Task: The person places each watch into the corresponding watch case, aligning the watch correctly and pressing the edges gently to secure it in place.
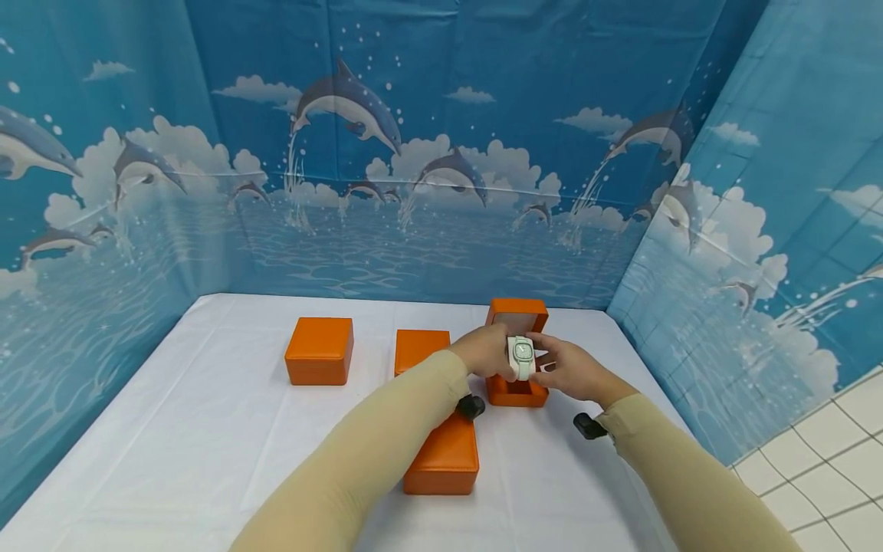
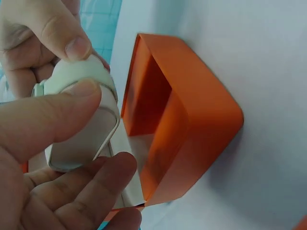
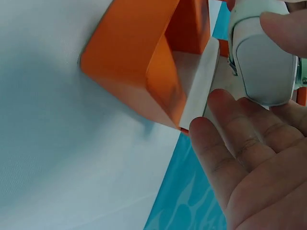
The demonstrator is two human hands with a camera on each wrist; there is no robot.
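A pale green wristwatch [image 1: 523,351] is wrapped round a whitish watch cushion [image 3: 266,67]. My left hand [image 1: 488,353] holds them from the left, thumb on the pale strap and fingers curled under the cushion in the left wrist view. From the other side my right hand [image 1: 576,372] grips the same cushion, its thumb on top near the strap and its other fingers spread below. Both hands are above an orange watch box [image 1: 517,398], whose lid [image 1: 519,305] stands raised at the back. The box's inside [image 2: 148,103] shows a bare hollow.
A closed orange box [image 1: 320,351] stands at the left on the white tablecloth [image 1: 207,429]. Another orange box [image 1: 422,346] and a nearer one [image 1: 444,456] are partly behind my left sleeve. A blue dolphin curtain [image 1: 414,230] borders the table at the back and sides.
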